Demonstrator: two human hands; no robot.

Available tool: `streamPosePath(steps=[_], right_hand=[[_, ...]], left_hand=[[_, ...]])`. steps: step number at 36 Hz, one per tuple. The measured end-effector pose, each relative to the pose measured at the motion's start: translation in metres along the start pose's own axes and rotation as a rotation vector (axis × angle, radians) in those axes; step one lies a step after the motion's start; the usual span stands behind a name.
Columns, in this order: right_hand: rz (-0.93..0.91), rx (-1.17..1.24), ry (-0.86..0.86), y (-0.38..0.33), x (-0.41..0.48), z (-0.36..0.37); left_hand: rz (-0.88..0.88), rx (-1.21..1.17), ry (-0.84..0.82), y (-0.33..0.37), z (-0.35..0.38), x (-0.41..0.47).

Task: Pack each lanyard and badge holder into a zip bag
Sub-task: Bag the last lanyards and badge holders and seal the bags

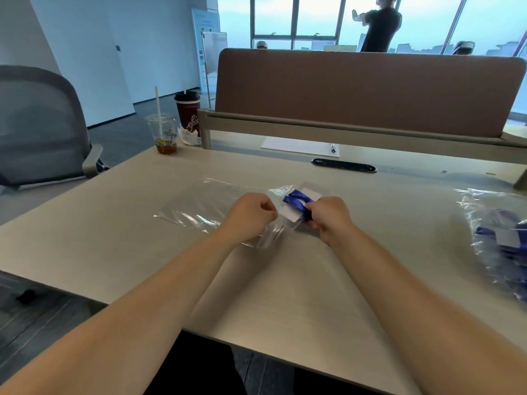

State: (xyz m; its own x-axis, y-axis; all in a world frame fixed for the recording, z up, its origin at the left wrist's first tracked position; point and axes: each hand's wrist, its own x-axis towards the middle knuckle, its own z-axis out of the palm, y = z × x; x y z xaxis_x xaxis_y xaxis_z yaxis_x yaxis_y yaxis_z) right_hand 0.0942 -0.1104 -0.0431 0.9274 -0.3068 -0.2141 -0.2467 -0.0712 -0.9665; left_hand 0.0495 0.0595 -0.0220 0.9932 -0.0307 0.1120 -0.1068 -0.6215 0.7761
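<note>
While between hands (pixel 251 213) (pixel 328 216), lanyard (pixel 296 198) at bag (pixel 199 203)

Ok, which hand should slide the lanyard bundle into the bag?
The right hand, probably: it grips the lanyard and badge holder at the zip bag mouth, while the left hand pinches the bag's edge.

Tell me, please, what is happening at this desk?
A person is packing items with both hands. The left hand pinches the open end of a clear zip bag that lies on the desk. The right hand grips a folded blue lanyard with its badge holder at the bag's mouth; whether it is already partly inside is unclear. Another clear bag with blue lanyards lies at the right edge.
</note>
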Motion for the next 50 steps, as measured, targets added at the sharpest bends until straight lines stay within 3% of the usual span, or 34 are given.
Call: streamPosePath(steps=[8, 15, 23, 34, 43, 50], right_hand=[[0.011, 0.001, 0.013, 0.001, 0.0, -0.005], [-0.001, 0.024, 0.026, -0.003, -0.008, -0.003], [-0.069, -0.151, 0.01, -0.003, -0.018, -0.002], [-0.105, -0.26, 0.049, 0.002, -0.015, 0.0], [-0.153, -0.412, 0.016, 0.001, -0.016, -0.007], [-0.197, -0.356, 0.015, -0.004, -0.026, -0.006]], left_hand=[[-0.062, -0.197, -0.012, 0.01, 0.008, -0.003], [-0.055, -0.153, -0.025, 0.016, 0.012, -0.005], [-0.053, -0.263, -0.02, 0.019, 0.009, -0.005], [-0.017, -0.04, -0.016, 0.02, 0.009, -0.005], [-0.008, -0.031, 0.008, 0.02, 0.01, -0.006], [0.025, 0.016, -0.007, 0.017, 0.01, -0.006]])
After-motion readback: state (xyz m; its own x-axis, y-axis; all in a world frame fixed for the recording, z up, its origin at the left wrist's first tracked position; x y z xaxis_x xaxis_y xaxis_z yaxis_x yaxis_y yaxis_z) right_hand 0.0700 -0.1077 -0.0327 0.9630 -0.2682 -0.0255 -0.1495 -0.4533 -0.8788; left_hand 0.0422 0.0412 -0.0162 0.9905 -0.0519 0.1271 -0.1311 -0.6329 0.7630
